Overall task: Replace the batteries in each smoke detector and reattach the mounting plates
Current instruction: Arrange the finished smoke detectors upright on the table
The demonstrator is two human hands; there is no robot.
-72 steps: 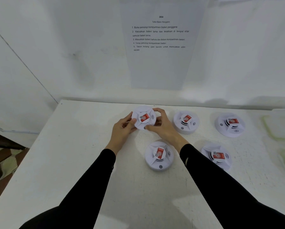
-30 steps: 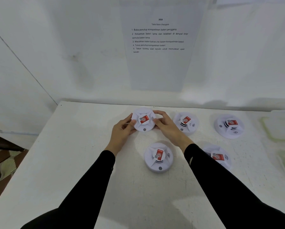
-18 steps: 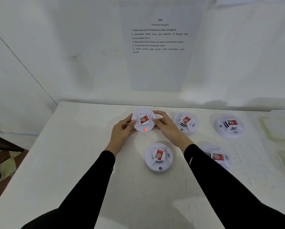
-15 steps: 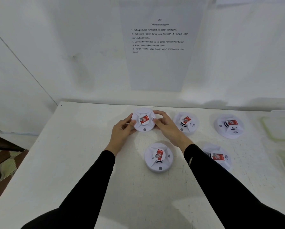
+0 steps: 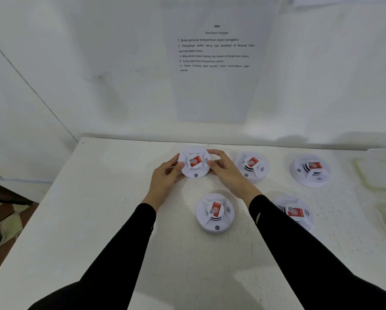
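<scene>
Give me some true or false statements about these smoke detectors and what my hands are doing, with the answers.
1. The left hand and the right hand both grip the back-left detector. True.
2. The nearest detector lies untouched on the table. True.
3. The gripped detector's indicator glows red. False: it is grey and unlit.
4. The instruction sheet lies flat on the table. False: it hangs on the wall.
5. Only three detectors are in view. False: five are.

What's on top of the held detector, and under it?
On top: a red sticker and a grey button near the front rim. The underside is hidden by the detector itself.
</scene>
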